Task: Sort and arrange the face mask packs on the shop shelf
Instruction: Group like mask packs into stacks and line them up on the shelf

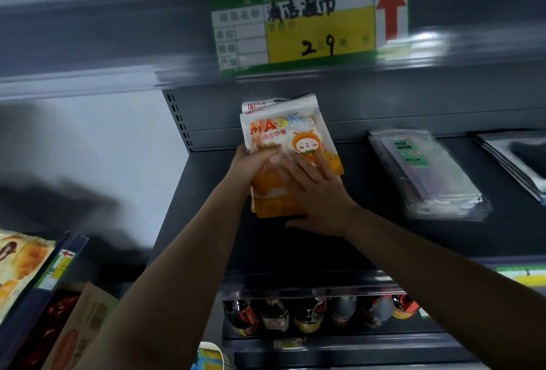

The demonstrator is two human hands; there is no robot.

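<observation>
A small stack of orange and white mask packs (283, 133), printed "MASK" with a cartoon face, lies on the dark grey shelf (369, 236) near its left end. My left hand (254, 162) grips the stack's left edge, thumb curled over the front. My right hand (316, 192) lies flat on top of the packs with its fingers spread. To the right sits a stack of clear packs labelled "FACE MASK" (425, 171). Further right, at the frame edge, is another pile of silvery packs (520, 162).
A green and yellow price tag (295, 27) with a red arrow hangs on the shelf edge above. Dark bottles (313, 313) fill the shelf below. Snack bags (20, 263) and a brown carton (85, 322) stand at the lower left. A white wall borders the shelf's left side.
</observation>
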